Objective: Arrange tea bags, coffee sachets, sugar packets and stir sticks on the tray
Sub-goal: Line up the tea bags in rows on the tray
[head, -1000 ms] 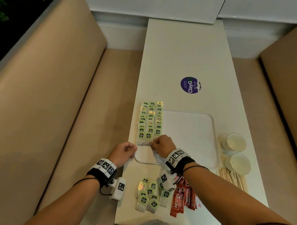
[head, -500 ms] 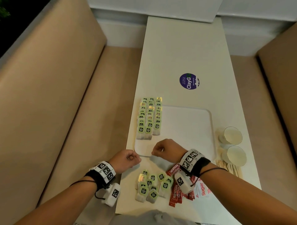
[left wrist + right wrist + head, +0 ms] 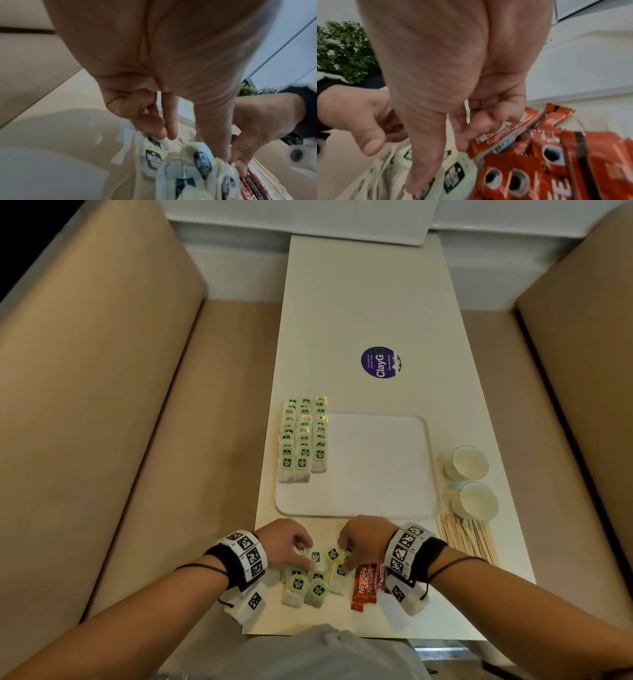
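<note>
Lengthwise, the three rows of green-labelled tea bags [image 3: 303, 436] run away from the person along the left part of the white rounded rectangular tray [image 3: 383, 467], each bag overlapping the next; the loose pile of green-labelled tea bags [image 3: 310, 585] lies on the cream table [image 3: 359, 302] just in front of the tray's near edge, its bags pointing roughly the same way but slightly askew; the red Nescafe coffee sachets [image 3: 364, 585] lie just right of that pile with their long axes toward the tray, and the bundle of pale wooden stir sticks [image 3: 466, 539] lies near the table's right edge, fanned and pointing toward two white paper cups [image 3: 471, 484] beside the tray. Only the head view shows the tray, the rows and the purple round sticker [image 3: 380, 362] farther up the table; the wrist views show the fingers from underneath, which the head view hides behind the knuckles. The left hand [image 3: 286, 544] has its fingers curled down onto the pile, fingertips [image 3: 158, 129] touching a bag's label, though whether they pinch it cannot be told; the right hand [image 3: 364, 537] is partly curled, its thumb pressed onto a tea bag at the pile's right side and its fingertips [image 3: 462, 140] at the edge of the red sachets.
</note>
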### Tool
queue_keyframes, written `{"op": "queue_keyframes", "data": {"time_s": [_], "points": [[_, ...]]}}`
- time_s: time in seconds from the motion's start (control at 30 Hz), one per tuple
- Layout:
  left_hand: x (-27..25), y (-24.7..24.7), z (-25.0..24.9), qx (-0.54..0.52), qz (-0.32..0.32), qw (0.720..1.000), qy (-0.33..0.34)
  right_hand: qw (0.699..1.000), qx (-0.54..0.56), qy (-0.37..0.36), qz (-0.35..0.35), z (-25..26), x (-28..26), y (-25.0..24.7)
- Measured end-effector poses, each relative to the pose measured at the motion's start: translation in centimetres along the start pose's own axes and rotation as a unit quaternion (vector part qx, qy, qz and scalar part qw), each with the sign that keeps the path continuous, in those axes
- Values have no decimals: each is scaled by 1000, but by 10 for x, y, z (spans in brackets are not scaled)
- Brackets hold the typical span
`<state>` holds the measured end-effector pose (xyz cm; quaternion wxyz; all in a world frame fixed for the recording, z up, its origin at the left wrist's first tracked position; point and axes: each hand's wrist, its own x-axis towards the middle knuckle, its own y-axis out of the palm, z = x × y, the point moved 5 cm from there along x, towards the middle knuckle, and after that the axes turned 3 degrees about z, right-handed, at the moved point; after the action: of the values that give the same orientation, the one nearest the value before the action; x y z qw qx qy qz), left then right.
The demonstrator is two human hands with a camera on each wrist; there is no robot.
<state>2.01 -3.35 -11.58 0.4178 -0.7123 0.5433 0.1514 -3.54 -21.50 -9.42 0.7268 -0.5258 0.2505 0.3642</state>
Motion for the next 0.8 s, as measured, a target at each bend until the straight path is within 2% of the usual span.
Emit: {"op": "queue_keyframes", "data": {"time_s": [0.27,0.5,0.67,0.8], "points": [[0,4,-9,15,7,1000,11,1000,-9,-8,-9,7,-6,12],[-5,-4,-19,-30,0,999,32,998,2,-53,-25,9,-17,4],[-6,-16,-31,-73,-3,997,39,995,38,-89,-34,14,-27,-18],[-5,-25,-38,-138,11,989,47,989,112,-93,-39,13,-28,-38]]}}
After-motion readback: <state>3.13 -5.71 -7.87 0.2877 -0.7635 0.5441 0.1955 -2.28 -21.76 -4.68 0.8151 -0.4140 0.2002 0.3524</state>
